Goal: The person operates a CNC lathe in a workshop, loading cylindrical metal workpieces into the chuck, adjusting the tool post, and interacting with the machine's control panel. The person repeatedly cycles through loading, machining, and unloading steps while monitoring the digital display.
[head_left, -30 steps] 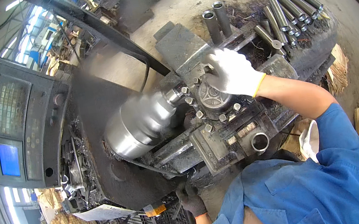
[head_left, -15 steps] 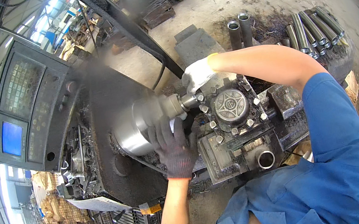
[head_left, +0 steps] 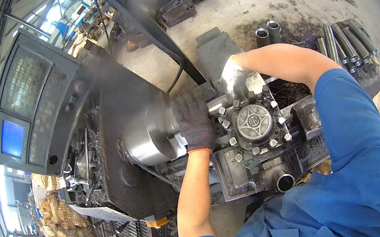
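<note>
My right hand (head_left: 235, 80), in a pale glove, grips a shiny metal tube (head_left: 217, 104) with fingers closed around it, beside the tool post (head_left: 254, 122) with its round star-patterned cap. My left hand (head_left: 196, 125) wears a dark knit glove with an orange cuff. It lies across the left part of the same tube, right up against the steel chuck (head_left: 145, 138); its fingers point away from me and seem to close over the tube. The tube's left end is hidden beneath this hand. A little white material shows between the left wrist and the chuck.
Two tubes (head_left: 268, 33) stand upright behind my right forearm, and a stack of tubes (head_left: 349, 44) lies farther right. The machine's control panel (head_left: 30, 110) with a blue screen rises at left. A dark post (head_left: 156, 36) slants behind the chuck. A short open-ended pipe (head_left: 285, 182) faces me.
My right hand has moved right, away from the chuck, with the tube. My left hand has shifted up and right from the chuck's near side onto the tube. The view has turned slightly.
</note>
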{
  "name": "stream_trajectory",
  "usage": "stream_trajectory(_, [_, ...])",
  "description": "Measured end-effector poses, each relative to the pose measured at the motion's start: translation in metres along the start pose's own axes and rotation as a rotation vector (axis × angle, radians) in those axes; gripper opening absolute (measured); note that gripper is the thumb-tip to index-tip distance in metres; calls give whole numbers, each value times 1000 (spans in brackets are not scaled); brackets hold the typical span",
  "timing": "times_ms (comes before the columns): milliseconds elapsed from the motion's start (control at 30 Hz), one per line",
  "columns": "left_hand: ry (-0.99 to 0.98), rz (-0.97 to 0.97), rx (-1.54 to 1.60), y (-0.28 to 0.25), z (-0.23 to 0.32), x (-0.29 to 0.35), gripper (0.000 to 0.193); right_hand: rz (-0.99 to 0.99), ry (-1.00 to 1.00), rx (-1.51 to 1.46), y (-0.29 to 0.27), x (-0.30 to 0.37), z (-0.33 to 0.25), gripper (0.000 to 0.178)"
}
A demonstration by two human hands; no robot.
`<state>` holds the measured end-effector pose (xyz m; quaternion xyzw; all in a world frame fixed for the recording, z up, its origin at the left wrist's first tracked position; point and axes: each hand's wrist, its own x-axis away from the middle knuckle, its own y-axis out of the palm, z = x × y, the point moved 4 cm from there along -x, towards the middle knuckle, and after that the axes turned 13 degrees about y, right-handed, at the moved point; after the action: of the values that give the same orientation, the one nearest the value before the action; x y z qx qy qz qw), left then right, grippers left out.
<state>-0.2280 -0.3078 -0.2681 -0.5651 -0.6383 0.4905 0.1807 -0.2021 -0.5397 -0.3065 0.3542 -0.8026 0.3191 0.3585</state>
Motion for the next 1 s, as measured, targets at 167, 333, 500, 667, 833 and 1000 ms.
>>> stream_trajectory(167, [-3,53,16,7,-1,-2,64,188,-527,499,6,-12,12,32])
stream_trajectory(333, [-15,-25,-33,3,1,2,64,278,-197,161,0,39,102,31])
stream_trajectory(500, [-61,-42,246,-34,-10,15,70,708,-53,-290,40,189,53,45])
stream_trajectory(667, [-39,504,403,-159,-22,-4,86,1157,-220,471,65,266,-51,50])
stream_trajectory(833, [-216,449,570,-187,-57,24,42,1267,-512,590,143,281,-187,52])
stream_trajectory(1000, [-463,355,1441,-149,-49,128,39,1202,-247,427,222,321,-112,51])
